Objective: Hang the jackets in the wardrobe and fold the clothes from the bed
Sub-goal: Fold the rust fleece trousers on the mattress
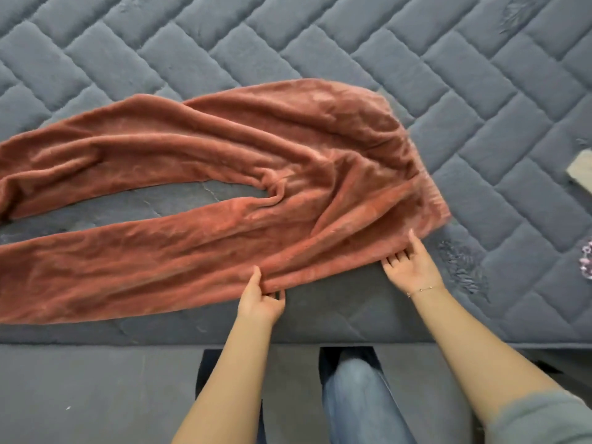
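Note:
Rust-red fleece trousers lie spread flat on the grey quilted bed, waistband at the right, both legs running off to the left. My left hand pinches the near edge of the nearer leg, thumb on top and fingers tucked under the cloth. My right hand grips the same near edge close to the waistband, thumb above and fingers under the fabric.
A pale cloth corner and a small patterned piece lie at the bed's right edge. The bed's near edge runs across the lower frame, with my jeans-clad legs below it.

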A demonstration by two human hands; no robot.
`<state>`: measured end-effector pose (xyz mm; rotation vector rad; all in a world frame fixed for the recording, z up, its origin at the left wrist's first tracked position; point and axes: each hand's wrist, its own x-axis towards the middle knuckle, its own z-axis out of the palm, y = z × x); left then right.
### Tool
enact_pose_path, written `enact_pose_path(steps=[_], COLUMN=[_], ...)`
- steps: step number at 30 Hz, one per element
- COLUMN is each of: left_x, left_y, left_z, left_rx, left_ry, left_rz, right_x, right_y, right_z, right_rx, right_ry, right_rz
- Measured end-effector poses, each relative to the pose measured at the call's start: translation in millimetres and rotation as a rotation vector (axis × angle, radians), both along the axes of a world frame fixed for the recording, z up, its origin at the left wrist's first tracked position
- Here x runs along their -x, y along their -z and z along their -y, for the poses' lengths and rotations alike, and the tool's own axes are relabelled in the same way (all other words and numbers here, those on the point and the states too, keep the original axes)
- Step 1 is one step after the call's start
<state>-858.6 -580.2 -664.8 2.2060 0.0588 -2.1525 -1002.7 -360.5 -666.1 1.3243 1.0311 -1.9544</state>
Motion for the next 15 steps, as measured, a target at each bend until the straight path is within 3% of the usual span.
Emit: enact_pose_path(steps=[6,10,15], left_x=[20,6,-6], left_y=[9,7,1], left_z=[-54,-66,-66], left_rx=[0.143,0.171,0.115], left_ry=[-0.068,-0.013,0.086], left_rz=[0.057,0.123,0.297], right_x=[64,25,-2], right_y=[10,20,27], right_z=[-41,-75,-86], right_rx=[-0.044,-0.161,-0.263], right_ry=[-0.075,0.063,0.050], right_rz=[-0.093,-0.058,0.078])
